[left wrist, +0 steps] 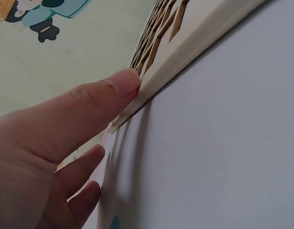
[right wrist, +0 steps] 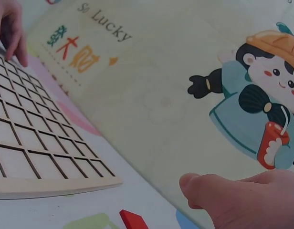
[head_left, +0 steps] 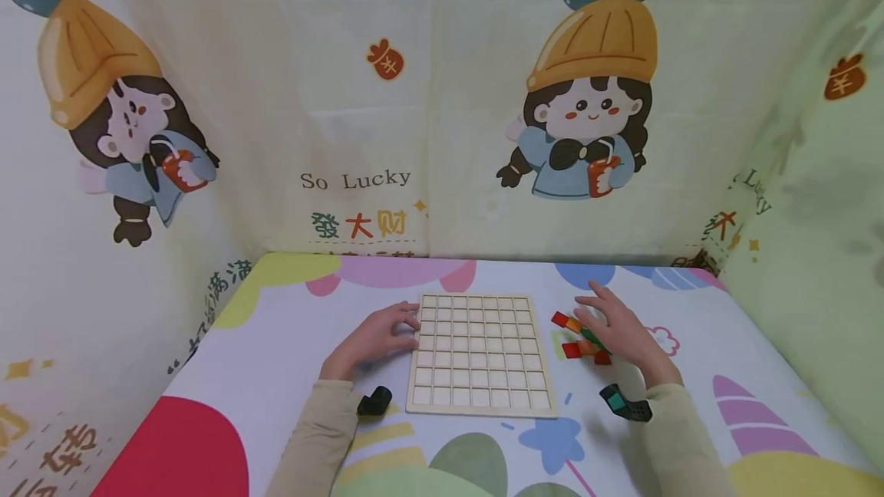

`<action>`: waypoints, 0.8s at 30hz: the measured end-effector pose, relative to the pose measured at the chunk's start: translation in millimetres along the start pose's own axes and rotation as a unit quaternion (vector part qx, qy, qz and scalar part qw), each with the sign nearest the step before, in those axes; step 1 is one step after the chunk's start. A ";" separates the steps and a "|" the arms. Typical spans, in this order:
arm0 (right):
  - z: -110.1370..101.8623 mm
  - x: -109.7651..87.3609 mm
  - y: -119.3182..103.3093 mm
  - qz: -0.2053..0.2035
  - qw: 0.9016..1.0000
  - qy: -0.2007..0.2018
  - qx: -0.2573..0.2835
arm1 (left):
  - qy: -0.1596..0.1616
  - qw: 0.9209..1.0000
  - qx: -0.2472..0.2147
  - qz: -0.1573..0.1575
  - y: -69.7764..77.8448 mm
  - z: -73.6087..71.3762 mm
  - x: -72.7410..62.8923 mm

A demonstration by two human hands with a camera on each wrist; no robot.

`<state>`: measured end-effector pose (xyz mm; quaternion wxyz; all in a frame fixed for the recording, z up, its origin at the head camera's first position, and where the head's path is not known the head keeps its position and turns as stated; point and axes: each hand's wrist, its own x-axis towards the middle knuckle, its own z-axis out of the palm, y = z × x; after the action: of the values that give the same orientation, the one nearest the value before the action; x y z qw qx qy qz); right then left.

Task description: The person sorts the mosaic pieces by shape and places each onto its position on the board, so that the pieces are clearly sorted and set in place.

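Note:
A pale wooden grid board [head_left: 478, 353] of square cells lies flat on the table, its cells bare. At its left edge rests my left hand [head_left: 382, 334], fingers loosely bent; in the left wrist view the thumb [left wrist: 101, 98] touches the board's rim [left wrist: 194, 52]. My right hand [head_left: 625, 332] hovers over small red, orange and green square-sectioned pieces [head_left: 571, 350] to the right of the board. Its fingers are spread and hold nothing that I can see. In the right wrist view the right thumb [right wrist: 204, 188] shows above a red piece [right wrist: 132, 219]; the hand partly hides the green ones in the head view.
A patterned cloth [head_left: 290, 359] covers the table. Pale curtain-like walls [head_left: 470, 98] with printed cartoon figures stand behind and on both sides. Dark wrist devices are strapped on the left wrist [head_left: 375, 402] and the right wrist [head_left: 625, 403].

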<state>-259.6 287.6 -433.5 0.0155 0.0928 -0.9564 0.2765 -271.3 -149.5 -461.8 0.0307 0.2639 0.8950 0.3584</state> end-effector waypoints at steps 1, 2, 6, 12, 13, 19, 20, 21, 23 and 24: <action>-0.2 -0.6 -0.4 -0.003 1.000 0.002 -0.001 | 0.000 1.000 0.000 0.001 -0.4 0.6 -0.6; -0.4 -1.1 -0.9 -0.005 1.000 0.003 0.000 | 0.000 1.000 -0.001 0.001 -0.8 1.0 -1.4; 0.9 -2.1 -1.4 -0.012 1.000 0.015 -0.001 | 0.000 1.000 -0.006 0.003 -1.2 2.0 -3.9; 8.2 -1.6 0.9 -0.018 0.999 0.036 -0.006 | -0.001 1.000 -0.010 0.008 -0.7 1.5 -5.7; 9.7 -1.3 1.4 -0.016 0.999 0.037 -0.005 | -0.001 1.000 -0.010 0.010 -0.8 1.4 -5.8; 18.4 0.6 -1.9 -0.006 0.999 0.034 0.002 | 0.001 1.000 -0.012 0.009 -2.0 1.6 -4.8; 20.0 1.0 -2.7 -0.007 0.999 0.033 0.001 | 0.001 1.000 -0.013 0.008 -2.0 1.7 -4.6; 21.4 1.7 -3.5 -0.008 0.999 0.032 -0.002 | 0.001 1.000 -0.014 0.007 -1.8 1.8 -4.4; 24.2 2.7 -4.6 -0.009 1.000 0.030 -0.005 | 0.001 1.000 -0.015 0.005 -1.7 2.1 -4.0; 25.5 3.4 -5.1 -0.011 1.000 0.028 -0.008 | 0.000 1.000 -0.015 0.005 -1.3 2.1 -3.8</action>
<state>-261.4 269.3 -452.2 0.0461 0.0956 -0.9567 0.2710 -268.1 -150.8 -464.7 0.0324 0.2676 0.8882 0.3720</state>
